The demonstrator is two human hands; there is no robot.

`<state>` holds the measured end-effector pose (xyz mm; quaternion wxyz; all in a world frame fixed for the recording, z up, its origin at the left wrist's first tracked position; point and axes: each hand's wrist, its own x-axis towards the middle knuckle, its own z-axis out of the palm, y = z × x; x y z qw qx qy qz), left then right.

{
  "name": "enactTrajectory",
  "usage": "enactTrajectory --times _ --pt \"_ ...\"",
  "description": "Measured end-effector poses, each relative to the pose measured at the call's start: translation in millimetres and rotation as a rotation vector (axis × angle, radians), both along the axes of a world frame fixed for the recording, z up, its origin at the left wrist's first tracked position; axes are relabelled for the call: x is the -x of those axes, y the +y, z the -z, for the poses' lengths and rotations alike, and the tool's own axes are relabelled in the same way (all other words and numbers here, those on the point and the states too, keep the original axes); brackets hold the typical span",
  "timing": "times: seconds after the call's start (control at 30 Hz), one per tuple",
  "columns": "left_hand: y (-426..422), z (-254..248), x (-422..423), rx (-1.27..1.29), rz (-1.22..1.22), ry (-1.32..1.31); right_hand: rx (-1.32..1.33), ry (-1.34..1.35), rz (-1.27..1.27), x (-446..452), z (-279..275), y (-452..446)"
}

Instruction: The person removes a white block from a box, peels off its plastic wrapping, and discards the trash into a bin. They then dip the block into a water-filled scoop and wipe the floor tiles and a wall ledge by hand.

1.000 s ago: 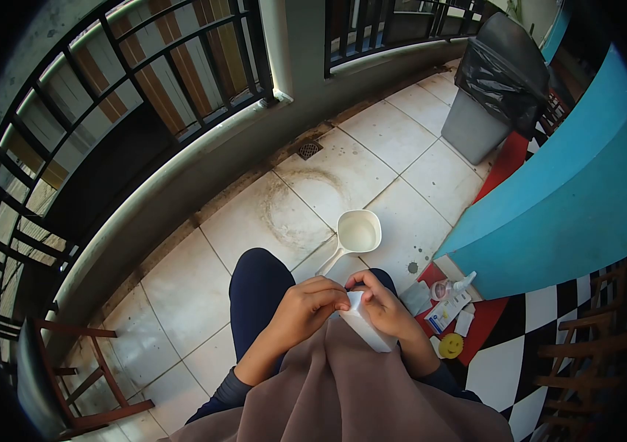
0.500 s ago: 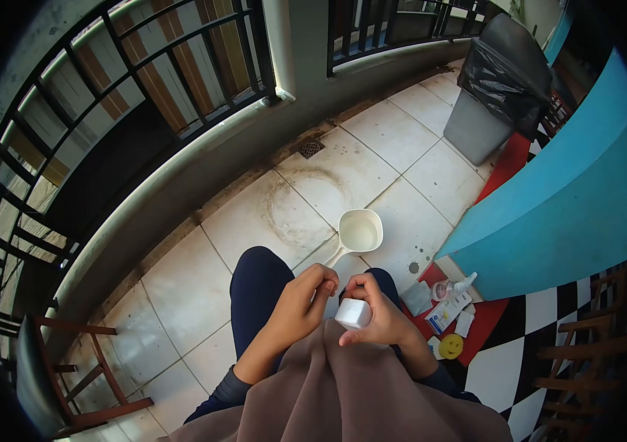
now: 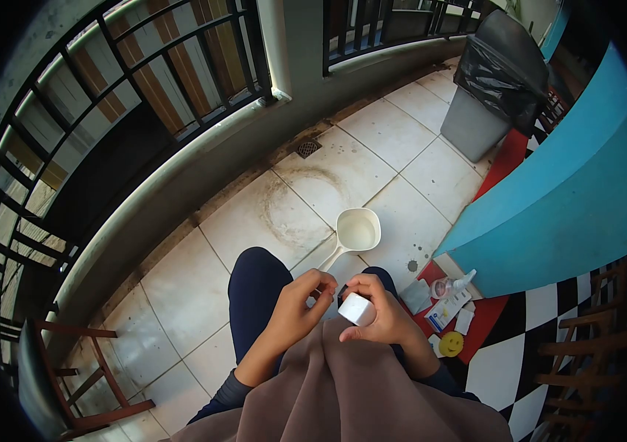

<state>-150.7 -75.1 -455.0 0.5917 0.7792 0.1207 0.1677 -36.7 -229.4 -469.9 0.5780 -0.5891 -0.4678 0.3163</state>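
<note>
My right hand (image 3: 381, 313) is wrapped around a small white box-like container (image 3: 357, 310) with rounded edges, held above my lap. Just to its left, my left hand (image 3: 301, 300) is closed, thumb and fingertips curled together close to the right fingertips. Whatever it pinches, if anything, is too small to make out. Beyond both hands a cream water dipper (image 3: 358, 229) rests on the white tiles, its handle pointing back toward my left knee. Liquid seems to lie inside it.
On a red strip at right lie a clear nozzle bottle (image 3: 443, 288), a printed packet (image 3: 446, 312) and a yellow smiley disc (image 3: 451, 344). A grey lidded bin (image 3: 475, 121), floor drain (image 3: 307, 149), blue wall (image 3: 549, 214), railing (image 3: 159, 66) and wooden chair (image 3: 96, 376) surround me.
The white container has tilted slightly in my right hand. My left fingers have shifted and opened a small loop between thumb and fingers. The dipper stays where it was.
</note>
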Motion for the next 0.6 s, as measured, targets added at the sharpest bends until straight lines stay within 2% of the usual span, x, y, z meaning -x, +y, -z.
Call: enactTrajectory --times 0.07,0.17,0.27,0.37,0.47,0.6 --pt "-0.5 0.2 -0.5 -0.055 0.041 -0.014 -0.05 0.125 -0.009 0.3 5.5 -3.5" --pt "-5.7 -9.9 -2.2 -0.061 0.115 0.011 -0.011 0.047 0.053 0.6 0.9 -3.2" --pt "-10.4 -12.7 -3.7 -0.039 0.112 0.02 0.073 -0.152 0.05 -4.2 2.9 -9.5" --pt "-10.6 -12.1 -4.5 -0.083 0.12 0.008 0.084 -0.128 0.067 -3.3 5.9 -10.9" --pt "-13.2 -5.2 -5.0 0.015 0.082 0.008 0.024 -0.121 0.064 -1.7 12.3 -10.7" --pt "-13.9 0.9 -5.0 0.195 0.136 -0.005 -0.12 -0.131 0.198 2.9 21.0 -8.0"
